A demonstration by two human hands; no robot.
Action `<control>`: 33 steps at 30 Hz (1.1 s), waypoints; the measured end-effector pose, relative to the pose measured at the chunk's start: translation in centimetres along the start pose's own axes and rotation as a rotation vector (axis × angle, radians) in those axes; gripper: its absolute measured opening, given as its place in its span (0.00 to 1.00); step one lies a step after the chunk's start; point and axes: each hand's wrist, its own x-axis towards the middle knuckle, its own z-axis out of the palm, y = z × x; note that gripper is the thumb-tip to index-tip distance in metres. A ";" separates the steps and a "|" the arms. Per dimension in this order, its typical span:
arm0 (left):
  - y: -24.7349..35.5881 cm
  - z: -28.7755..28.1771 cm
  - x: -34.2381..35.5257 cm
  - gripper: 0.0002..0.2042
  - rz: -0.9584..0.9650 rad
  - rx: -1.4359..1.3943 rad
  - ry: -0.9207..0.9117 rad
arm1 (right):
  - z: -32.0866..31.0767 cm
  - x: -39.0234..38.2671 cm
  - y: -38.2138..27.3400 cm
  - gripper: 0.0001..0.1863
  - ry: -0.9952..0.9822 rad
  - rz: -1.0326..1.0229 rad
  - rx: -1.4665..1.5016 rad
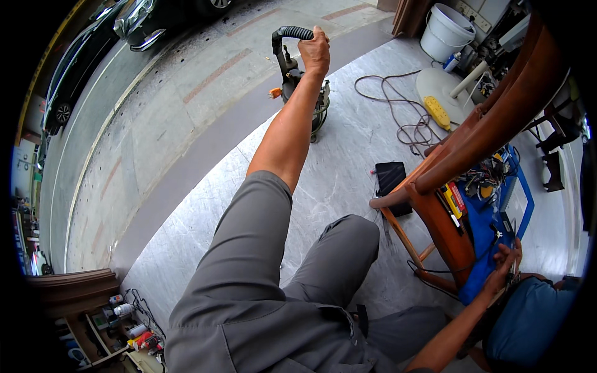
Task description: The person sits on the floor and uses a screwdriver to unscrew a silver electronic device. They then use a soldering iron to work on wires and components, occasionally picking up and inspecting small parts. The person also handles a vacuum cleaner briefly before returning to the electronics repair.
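My left hand (315, 51) is stretched far forward and closed around the black ribbed handle (291, 32) of a small dark machine (303, 93) standing on the grey stone floor. That machine has an orange fitting on its left side. My right hand (505, 266) is low at the right, at the near edge of an open blue toolbox (480, 239) full of tools. Its fingers are bent against the box's edge; whether they hold anything is unclear. My grey-trousered legs (261, 280) fill the lower middle.
A wooden chair frame (448, 180) stands over the toolbox. A black tablet (390, 179) lies on the floor beside it. A tangled brown cable (398, 105) runs to a yellow power strip (437, 112). A white bucket (444, 32) is far right. Parked cars (149, 22) line the road.
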 end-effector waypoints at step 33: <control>0.8 -5.3 -1.4 0.21 0.140 0.559 -0.220 | 1.3 -0.4 -1.5 0.28 -0.002 -0.001 -0.080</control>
